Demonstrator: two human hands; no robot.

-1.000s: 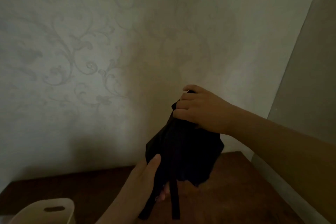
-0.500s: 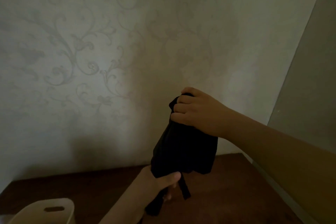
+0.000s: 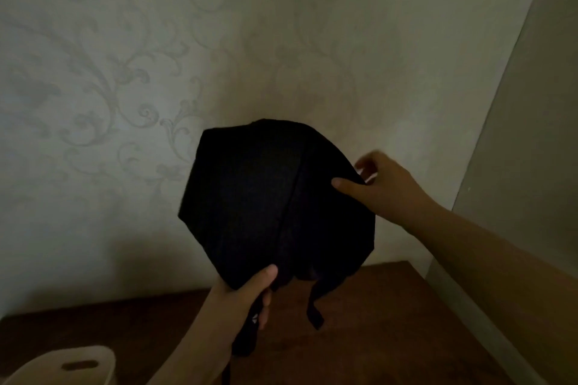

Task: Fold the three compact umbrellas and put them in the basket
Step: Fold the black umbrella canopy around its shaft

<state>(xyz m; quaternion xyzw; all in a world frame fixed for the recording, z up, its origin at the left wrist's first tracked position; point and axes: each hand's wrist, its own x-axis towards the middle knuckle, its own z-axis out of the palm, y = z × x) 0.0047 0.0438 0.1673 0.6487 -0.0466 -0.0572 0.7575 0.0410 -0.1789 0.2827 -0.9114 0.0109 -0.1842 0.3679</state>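
Observation:
A black compact umbrella [image 3: 269,203] is held up in front of the wall, its canopy puffed out wide and its closing strap [image 3: 314,311] dangling below. My left hand [image 3: 240,300] grips the umbrella's handle at the bottom, thumb pressed on the canopy's lower edge. My right hand [image 3: 378,184] pinches the canopy's right edge between thumb and fingers. A cream basket [image 3: 78,366] with a slot handle shows at the bottom left corner. No other umbrellas are in view.
A dark brown wooden table [image 3: 391,337] lies below the hands. A patterned wallpaper wall [image 3: 125,103] stands close behind, and a plain wall panel [image 3: 531,166] closes in the right side.
The canopy has spread from a squeezed bundle into a wide dome. My right hand left the umbrella's top and moved right to the canopy's edge. My left hand stays on the handle.

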